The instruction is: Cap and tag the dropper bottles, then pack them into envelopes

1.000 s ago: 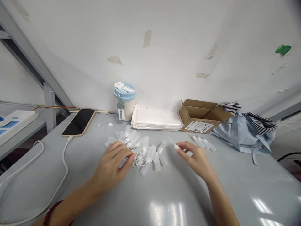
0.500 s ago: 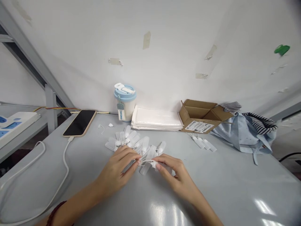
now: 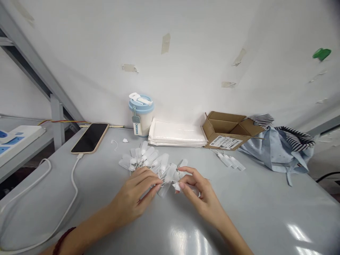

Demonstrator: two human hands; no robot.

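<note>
A heap of several small clear plastic vials with white caps lies in the middle of the grey table. My left hand rests at the heap's near edge, its fingertips pressed together on one piece there. To its right, my right hand pinches a small white cap between thumb and forefinger, close to the left fingertips. A clear vial lies on the table between the two hands. A second, smaller group of vials lies further right, in front of the cardboard box.
Along the wall stand a blue-lidded cup, a stack of white padded envelopes and an open cardboard box. A bundle of blue cloth lies right. A phone with a white cable lies left.
My right hand came from the right side of the table to the heap and now pinches a white cap beside my left fingertips. My left hand shifted slightly toward me.
</note>
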